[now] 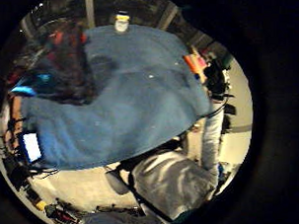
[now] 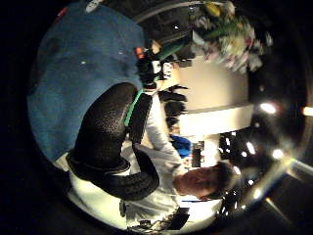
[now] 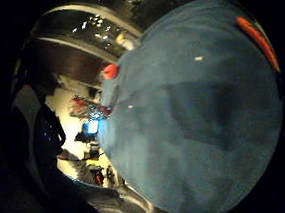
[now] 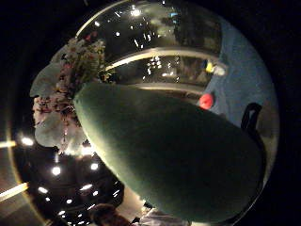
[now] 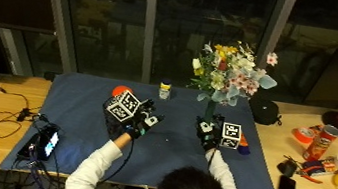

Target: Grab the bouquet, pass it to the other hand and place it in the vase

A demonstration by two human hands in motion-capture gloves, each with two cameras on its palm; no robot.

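Bouquet upright in your right hand

Your right hand [image 5: 209, 132] grips the bouquet [image 5: 229, 75] by its stems; your left hand [image 5: 140, 122], at nine o'clock, is relaxed. Blooms look light and fragile: take the stems.

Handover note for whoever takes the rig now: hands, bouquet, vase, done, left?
Right hand holds the bouquet upright by its stems over the blue cloth. Left hand is raised beside it, holding nothing. No vase clearly made out; a small bottle stands at the cloth's far edge. Done: bouquet picked up. Whether it was already passed can't be told. Left: put it in the vase.
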